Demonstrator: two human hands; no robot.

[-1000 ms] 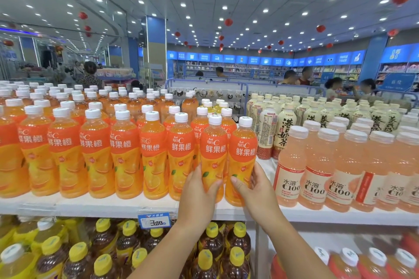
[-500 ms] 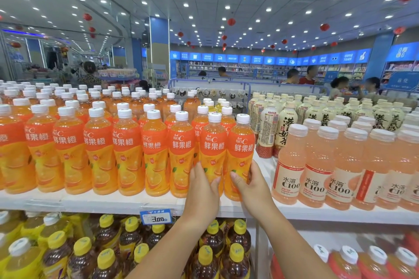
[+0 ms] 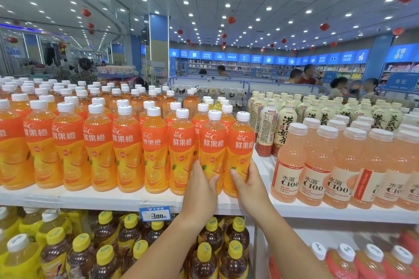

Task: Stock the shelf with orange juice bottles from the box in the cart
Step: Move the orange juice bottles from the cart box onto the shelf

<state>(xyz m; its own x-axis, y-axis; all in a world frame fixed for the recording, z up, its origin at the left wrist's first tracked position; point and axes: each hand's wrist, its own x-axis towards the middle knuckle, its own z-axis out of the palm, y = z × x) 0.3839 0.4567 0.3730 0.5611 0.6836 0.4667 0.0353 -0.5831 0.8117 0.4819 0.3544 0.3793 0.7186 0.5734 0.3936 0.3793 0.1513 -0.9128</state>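
Note:
Orange juice bottles with white caps and orange labels fill the left part of the top shelf (image 3: 95,199) in several rows. My left hand (image 3: 200,184) is wrapped around the lower part of one front-row orange juice bottle (image 3: 213,142). My right hand (image 3: 249,184) holds the lower part of the end orange juice bottle (image 3: 241,142) at the right end of that row. Both bottles stand upright on the shelf, side by side. The box and the cart are out of view.
Pale pink C100 bottles (image 3: 317,165) stand right of my right hand, cream tea bottles (image 3: 283,129) behind them. Yellow-capped tea bottles (image 3: 104,242) fill the lower shelf under a price tag (image 3: 156,214). People stand in far aisles.
Both hands stay on the same two front-row bottles and have slid slightly higher on them. The bottles have hardly shifted on the shelf.

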